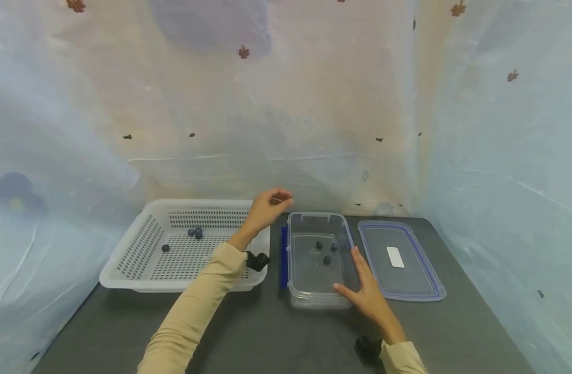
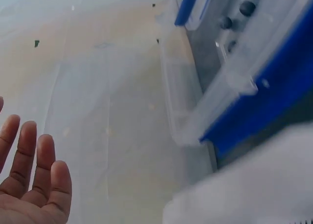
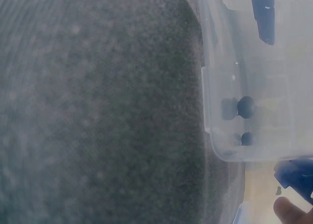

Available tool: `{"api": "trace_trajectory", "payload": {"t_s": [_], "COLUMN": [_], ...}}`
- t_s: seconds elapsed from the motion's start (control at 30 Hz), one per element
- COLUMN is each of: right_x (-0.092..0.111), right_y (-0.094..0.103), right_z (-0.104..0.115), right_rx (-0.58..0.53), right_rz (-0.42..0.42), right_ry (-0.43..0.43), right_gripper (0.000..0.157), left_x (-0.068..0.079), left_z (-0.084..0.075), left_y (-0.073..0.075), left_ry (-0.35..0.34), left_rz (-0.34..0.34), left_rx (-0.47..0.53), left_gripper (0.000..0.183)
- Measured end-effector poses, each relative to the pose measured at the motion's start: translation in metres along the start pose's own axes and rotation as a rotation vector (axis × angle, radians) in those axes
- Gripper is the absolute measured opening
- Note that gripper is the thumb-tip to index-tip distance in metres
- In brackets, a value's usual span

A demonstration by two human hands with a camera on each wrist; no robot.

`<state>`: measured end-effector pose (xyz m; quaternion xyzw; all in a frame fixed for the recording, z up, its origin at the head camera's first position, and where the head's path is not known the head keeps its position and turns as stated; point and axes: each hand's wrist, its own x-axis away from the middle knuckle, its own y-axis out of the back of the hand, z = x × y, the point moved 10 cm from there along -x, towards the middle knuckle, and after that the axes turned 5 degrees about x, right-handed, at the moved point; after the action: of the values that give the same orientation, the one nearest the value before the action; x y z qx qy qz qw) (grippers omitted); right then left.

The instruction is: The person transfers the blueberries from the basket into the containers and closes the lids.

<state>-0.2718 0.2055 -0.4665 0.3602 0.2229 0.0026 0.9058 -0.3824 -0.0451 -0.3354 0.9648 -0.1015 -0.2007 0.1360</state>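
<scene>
My left hand [image 1: 269, 208] is raised over the far right corner of a white slotted basket [image 1: 122, 283]. In the left wrist view its fingers [image 2: 46, 155] are loosely extended, with nothing seen in them. Several blueberries [image 1: 199, 234] lie in the basket. To its right stands a clear plastic container [image 1: 320, 301], uncovered, with three blueberries [image 1: 327, 260] on its bottom. My right hand [image 1: 367, 296] is at the container's right side, fingers straight along the wall and thumb spread toward the near end. In the right wrist view one fingertip [image 3: 288, 212] shows past the container.
The container's clear lid [image 1: 398, 280], with a blue seal and a white label [image 1: 395, 257], lies flat to the right. A blue latch flap [image 1: 284, 257] hangs on the container's left side. A patterned plastic sheet [image 1: 314, 104] rises behind the dark table [image 1: 267, 337].
</scene>
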Motion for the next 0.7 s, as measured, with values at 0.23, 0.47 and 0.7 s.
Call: {"api": "trace_trajectory", "payload": {"t_s": [0.23, 0.47, 0.7], "right_x": [0.000, 0.001, 0.001], "right_y": [0.000, -0.001, -0.001], "right_z": [0.000, -0.002, 0.000], "right_rx": [-0.009, -0.008, -0.016], "right_rz": [0.003, 0.007, 0.025], "right_ry": [-0.004, -0.016, -0.014], "right_gripper": [0.098, 0.097, 0.098], "left_x": [0.010, 0.022, 0.037], "left_z": [0.001, 0.015, 0.036], "left_y": [0.038, 0.077, 0.129], "left_ry": [-0.094, -0.080, 0.018], "left_rz": [-0.107, -0.164, -0.278], "left_rx": [0.011, 0.011, -0.073], "left_gripper": [0.025, 0.030, 0.031]}}
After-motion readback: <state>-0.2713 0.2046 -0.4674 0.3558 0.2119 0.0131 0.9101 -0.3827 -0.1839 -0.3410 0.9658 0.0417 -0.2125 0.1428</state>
